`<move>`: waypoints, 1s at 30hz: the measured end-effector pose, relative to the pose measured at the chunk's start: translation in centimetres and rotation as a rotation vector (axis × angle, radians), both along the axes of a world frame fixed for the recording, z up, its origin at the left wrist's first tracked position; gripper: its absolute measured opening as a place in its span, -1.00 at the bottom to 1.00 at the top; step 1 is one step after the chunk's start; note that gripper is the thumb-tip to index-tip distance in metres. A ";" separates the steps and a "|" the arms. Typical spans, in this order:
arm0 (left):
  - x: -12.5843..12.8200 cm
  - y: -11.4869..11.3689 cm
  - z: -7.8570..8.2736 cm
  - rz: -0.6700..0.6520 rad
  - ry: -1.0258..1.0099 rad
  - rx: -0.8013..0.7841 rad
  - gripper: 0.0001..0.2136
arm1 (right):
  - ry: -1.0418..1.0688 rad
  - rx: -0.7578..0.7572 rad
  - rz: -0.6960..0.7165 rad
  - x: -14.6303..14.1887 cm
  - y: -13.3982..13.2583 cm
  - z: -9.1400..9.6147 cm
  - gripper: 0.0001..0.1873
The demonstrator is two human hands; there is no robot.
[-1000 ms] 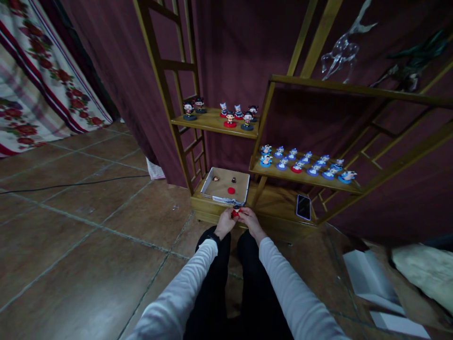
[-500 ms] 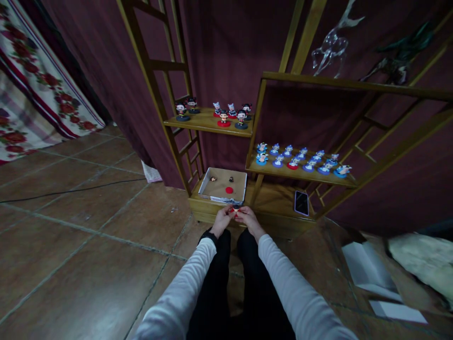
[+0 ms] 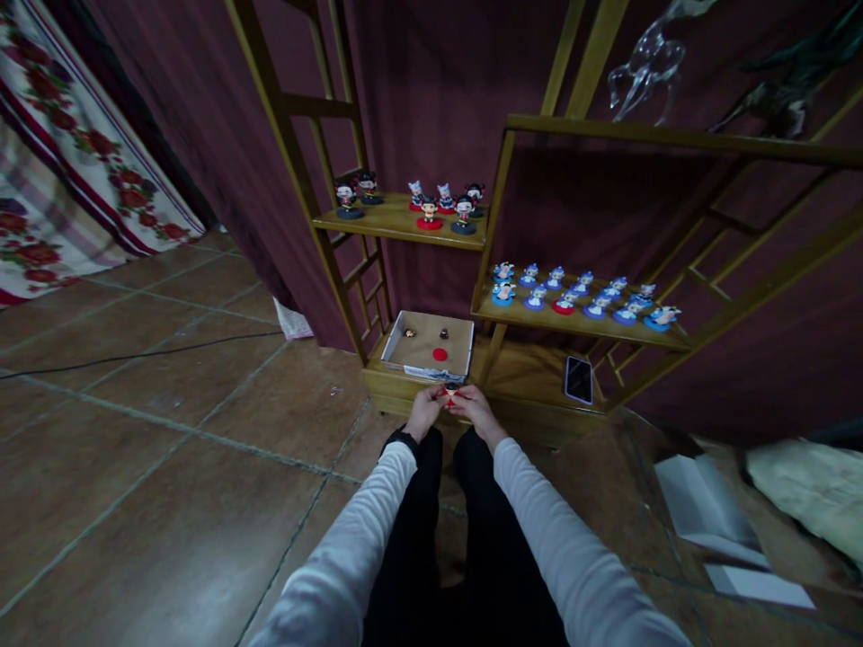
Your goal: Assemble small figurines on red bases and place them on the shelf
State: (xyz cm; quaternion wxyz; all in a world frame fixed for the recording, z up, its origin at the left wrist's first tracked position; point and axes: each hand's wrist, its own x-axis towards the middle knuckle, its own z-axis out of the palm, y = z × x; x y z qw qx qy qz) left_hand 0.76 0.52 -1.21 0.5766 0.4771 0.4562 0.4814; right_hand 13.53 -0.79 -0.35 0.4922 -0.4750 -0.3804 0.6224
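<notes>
Between both hands, just in front of the box, is a small figurine (image 3: 451, 390) with black hair and red on its lower part. My left hand (image 3: 427, 410) pinches its left side, and my right hand (image 3: 475, 408) grips it from the right. Fingers cover much of the lower part. Beyond them, a shallow cardboard box (image 3: 393, 349) sits on the bottom shelf. Inside it lie a round red base (image 3: 440, 355), a small dark-topped piece (image 3: 443, 333) and a small figurine part (image 3: 409, 333) whose details are too small to tell.
Black-haired figurines (image 3: 464, 214) and others stand on the upper left shelf; several blue and purple figurines (image 3: 536, 296) line the right shelf. A phone (image 3: 578, 380) lies on the bottom shelf. A glass deer (image 3: 651, 67) stands above. White boxes (image 3: 707, 508) rest on the floor at right.
The camera view has shifted slightly, so the shelves appear a little higher and further right. Both hands stay on the figurine, whose head shows a bit more clearly between the fingers.
</notes>
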 end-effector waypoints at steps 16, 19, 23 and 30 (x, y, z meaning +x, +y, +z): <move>-0.4 -0.2 0.1 -0.052 0.001 0.004 -0.57 | 0.114 -0.007 0.031 1.0 -0.4 0.6 -0.64; -0.3 -0.2 0.2 -0.045 -0.019 0.012 -0.58 | 0.109 -0.002 0.029 1.0 -0.4 0.6 -0.63; -0.3 -0.1 0.2 -0.046 -0.039 0.006 -0.57 | 0.113 -0.003 0.034 1.0 -0.4 0.6 -0.64; -0.4 0.1 -0.2 -0.051 -0.055 0.010 -0.56 | 0.115 0.010 0.048 1.2 -0.5 0.5 -0.62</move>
